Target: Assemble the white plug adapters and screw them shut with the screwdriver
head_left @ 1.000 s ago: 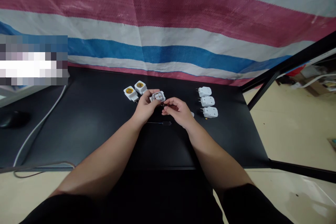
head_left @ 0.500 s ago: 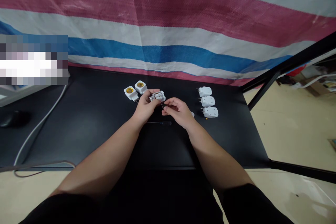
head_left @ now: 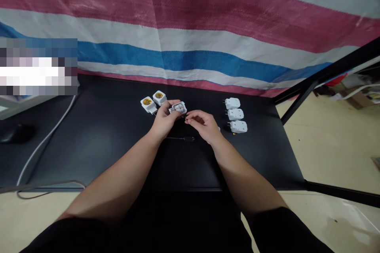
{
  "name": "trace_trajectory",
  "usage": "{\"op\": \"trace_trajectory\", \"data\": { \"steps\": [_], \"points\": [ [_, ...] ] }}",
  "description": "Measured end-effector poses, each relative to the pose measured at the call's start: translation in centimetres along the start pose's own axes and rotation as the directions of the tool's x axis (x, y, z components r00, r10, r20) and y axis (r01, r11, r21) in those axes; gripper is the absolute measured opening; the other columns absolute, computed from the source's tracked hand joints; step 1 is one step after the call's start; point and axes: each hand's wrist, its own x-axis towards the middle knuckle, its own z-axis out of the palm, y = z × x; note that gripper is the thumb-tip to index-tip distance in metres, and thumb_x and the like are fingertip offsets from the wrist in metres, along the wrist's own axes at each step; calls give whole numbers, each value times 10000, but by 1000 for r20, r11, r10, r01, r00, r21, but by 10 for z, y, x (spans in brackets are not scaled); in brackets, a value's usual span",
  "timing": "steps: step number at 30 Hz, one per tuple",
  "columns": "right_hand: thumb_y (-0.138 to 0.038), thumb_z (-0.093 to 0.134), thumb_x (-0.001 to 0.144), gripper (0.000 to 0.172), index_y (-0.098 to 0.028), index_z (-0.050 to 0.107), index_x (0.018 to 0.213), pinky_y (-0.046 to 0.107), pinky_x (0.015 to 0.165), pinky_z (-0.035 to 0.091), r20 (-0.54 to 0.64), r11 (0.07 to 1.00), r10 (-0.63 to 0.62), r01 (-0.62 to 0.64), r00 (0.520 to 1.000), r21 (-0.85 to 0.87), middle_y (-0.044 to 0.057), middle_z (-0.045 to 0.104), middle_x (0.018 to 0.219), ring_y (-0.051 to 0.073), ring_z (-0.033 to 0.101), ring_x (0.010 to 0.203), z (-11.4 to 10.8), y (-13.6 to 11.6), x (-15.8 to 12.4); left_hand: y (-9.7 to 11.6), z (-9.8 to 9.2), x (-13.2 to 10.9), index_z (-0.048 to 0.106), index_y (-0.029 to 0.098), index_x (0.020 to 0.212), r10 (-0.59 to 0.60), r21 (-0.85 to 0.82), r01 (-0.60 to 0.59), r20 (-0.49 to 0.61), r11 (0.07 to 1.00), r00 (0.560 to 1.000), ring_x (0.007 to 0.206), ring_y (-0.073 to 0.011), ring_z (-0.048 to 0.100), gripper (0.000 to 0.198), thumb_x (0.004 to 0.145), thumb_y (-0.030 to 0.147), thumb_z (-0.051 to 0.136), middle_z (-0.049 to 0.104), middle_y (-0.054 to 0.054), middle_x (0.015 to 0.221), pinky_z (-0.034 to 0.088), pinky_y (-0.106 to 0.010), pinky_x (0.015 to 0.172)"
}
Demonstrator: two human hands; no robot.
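My left hand grips a small white plug housing, opened side up, above the black table. My right hand is pinched just right of it, fingertips close to the housing, on a tiny part I cannot make out. A thin dark screwdriver lies on the table below both hands. Two white lamp-socket plugs with yellow centres sit left of the housing. Three closed white plugs stand in a column to the right.
A white cable runs down the table's left side, near a dark mouse. A striped tarp hangs behind the table. A black metal frame stands at the right, with the table's right edge beside it.
My right hand's fingertips have shifted slightly up and toward the housing. Otherwise nothing has moved.
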Motion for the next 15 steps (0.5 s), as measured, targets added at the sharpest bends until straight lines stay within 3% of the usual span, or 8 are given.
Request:
{"op": "trace_trajectory", "data": {
  "steps": [2,7,15],
  "points": [
    [-569,932,844,369,-261,757,945,469,998,682,-12,1000,-5,5,1000,-3,60,807,1135,237,812,986,1,0,0,0,0,0,729,209,1125,2,-2,-2,-4,1000,1000,927,-174,772,451,704,210,890,790,-11,1016,619,-312,881],
    [-473,956,802,403,-282,665,1003,435,943,681,-45,1000,28,-28,999,0,19,781,996,220,782,935,4,-2,-3,-1,0,1,729,211,1111,10,-13,-10,9,1000,1000,951,-186,773,444,697,202,888,788,-17,1027,640,-340,912],
    [-450,944,802,380,-275,663,989,422,897,678,-32,998,52,-53,998,-24,12,776,943,219,767,917,7,-5,-4,-2,-3,1,732,211,1139,17,13,-17,29,1000,999,952,-182,763,463,700,207,879,786,-22,1036,624,-318,884]
  ]
}}
